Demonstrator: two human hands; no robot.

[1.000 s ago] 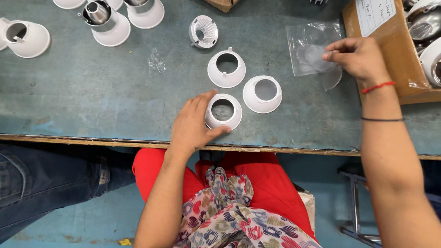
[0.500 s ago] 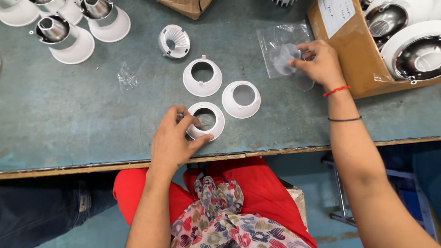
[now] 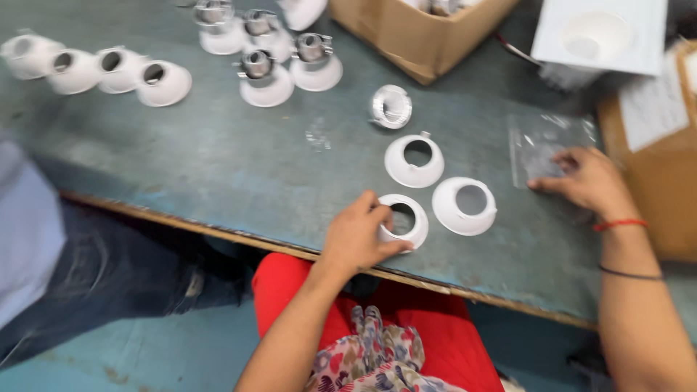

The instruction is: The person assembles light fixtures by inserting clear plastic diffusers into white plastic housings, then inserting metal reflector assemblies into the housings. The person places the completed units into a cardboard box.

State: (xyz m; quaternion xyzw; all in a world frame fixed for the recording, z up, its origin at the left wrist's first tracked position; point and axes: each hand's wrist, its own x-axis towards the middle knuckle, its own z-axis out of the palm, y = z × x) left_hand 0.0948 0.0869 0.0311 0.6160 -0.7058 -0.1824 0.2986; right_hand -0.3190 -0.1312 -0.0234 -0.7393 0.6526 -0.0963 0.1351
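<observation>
- Left hand (image 3: pixel 357 236): at the near edge of the bench (image 3: pixel 218 167), fingers curled round a white cone-shaped lamp ring (image 3: pixel 404 221), thumb under its near rim, fingertips on its left side; ring flat on the bench top, hole upward.
- Right hand (image 3: pixel 584 178): toward the right end of the bench, palm down, fingers loosely bent and pressed on a clear plastic bag (image 3: pixel 544 145); nothing lifted.
- Second white ring (image 3: pixel 465 206): just right of the held ring, close beside it, wide side down.
- Third white ring (image 3: pixel 414 161): just behind those two, small tab on its far rim.
- Silver metal ring (image 3: pixel 391 107): farther back, mid-bench, apart from the white three.
- Row of white cones (image 3: pixel 102 69): far left corner, side by side.
- Cones with metal inserts (image 3: pixel 279 62): far edge, clustered, touching.
- Cardboard box (image 3: pixel 417 33): far edge, right of that cluster.
- Second cardboard box (image 3: pixel 661 167): right end, beside the right hand.
- White flat box (image 3: pixel 602 36): far right corner, round recess in its top.
- Picture blurred; finer detail cannot be told.
</observation>
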